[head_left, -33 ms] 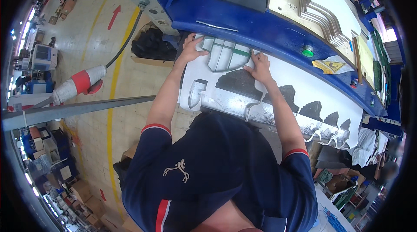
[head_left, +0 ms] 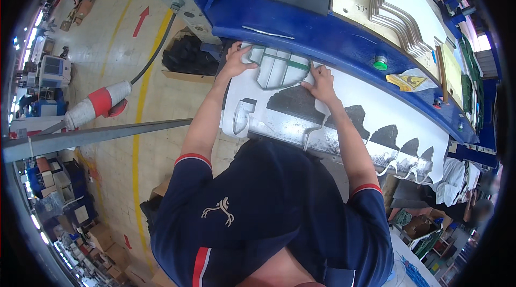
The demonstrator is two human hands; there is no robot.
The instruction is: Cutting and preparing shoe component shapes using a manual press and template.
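A green-edged metal cutting die (head_left: 283, 62), an open frame with crossbars, lies on a white sheet (head_left: 244, 85). My left hand (head_left: 235, 62) is at the die's left end, thumb and fingertips against its edge. At the right end, my right hand (head_left: 321, 83) has its index finger and thumb on the rim, the other fingers curled. Both hands hold the die between them. Nearer to me, the sheet has a row of cut-out openings, with a dark surface (head_left: 294, 104) showing through the largest.
A blue machine beam (head_left: 344, 31) runs just beyond the die, bearing a green button (head_left: 380, 63). Stacked white cut pieces (head_left: 406, 15) lie on top at the right. A grey bar (head_left: 107, 135) and a red-and-white wrapped cable connector (head_left: 99, 104) stand at the left.
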